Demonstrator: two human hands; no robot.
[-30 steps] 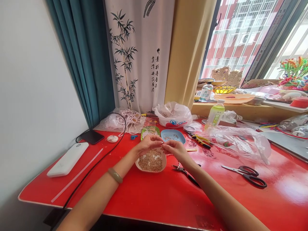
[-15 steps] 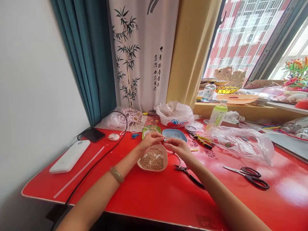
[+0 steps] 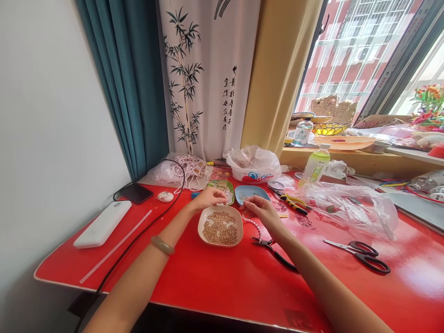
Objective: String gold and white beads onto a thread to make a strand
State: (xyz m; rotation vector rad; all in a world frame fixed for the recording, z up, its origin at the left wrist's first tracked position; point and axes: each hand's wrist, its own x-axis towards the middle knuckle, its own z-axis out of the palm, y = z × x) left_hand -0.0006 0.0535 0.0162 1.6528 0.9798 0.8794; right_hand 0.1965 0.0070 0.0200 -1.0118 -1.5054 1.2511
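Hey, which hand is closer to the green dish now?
Left. The left hand is at the near edge of the green dish, overlapping it in view; the right hand is farther off, to the right, by the blue dish.

Black phone (image 3: 138, 193) beside a white power bank (image 3: 103, 225), teal curtain (image 3: 120, 83) behind, drink bottle (image 3: 316, 166) below a window (image 3: 354, 60).
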